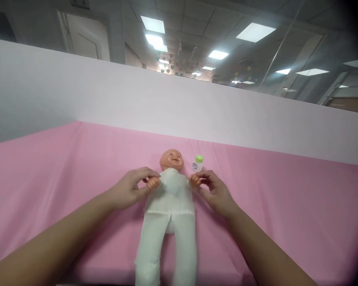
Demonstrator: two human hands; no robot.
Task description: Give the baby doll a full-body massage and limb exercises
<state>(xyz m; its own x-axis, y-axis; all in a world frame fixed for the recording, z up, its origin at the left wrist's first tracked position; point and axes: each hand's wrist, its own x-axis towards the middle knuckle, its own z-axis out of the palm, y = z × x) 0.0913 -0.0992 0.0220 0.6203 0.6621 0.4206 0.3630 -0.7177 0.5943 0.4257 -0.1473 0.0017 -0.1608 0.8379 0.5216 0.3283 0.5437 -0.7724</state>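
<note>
A baby doll with a bald plastic head lies on its back on the pink cloth, dressed in a white top and white trousers. My left hand grips the doll's arm on the left side, thumb and fingers around it near the small plastic hand. On the other side, my right hand has its fingers closed about the doll's other arm, close to the wrist. Both small doll hands are raised beside the chest. Just beyond my right fingers stands a small clear bottle with a green cap.
The pink cloth covers the whole surface under the doll. A white low wall runs along its far side, with glass above it. Ceiling lights and a white door show behind.
</note>
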